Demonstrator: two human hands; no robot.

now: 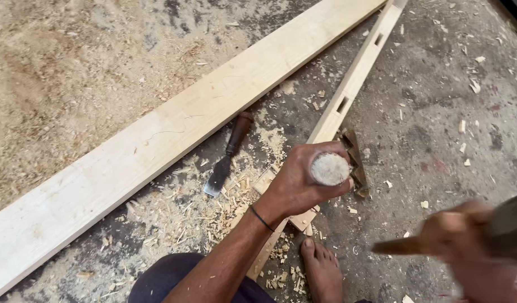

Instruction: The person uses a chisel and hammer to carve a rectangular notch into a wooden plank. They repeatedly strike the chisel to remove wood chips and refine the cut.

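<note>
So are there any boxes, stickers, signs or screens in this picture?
None in view: only bare wood, tools and shavings.
Left hand: grips a round-topped wooden handle over the narrow slotted rail.
Right hand: blurred, holding a tool.
Chisel: lying beside the wide plank.

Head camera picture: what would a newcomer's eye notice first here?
At centre, the left hand grips a round wooden handle upright over the narrow slotted rail. At lower right, the blurred right hand holds a hammer. A spare chisel lies among shavings beside the wide plank.
</note>
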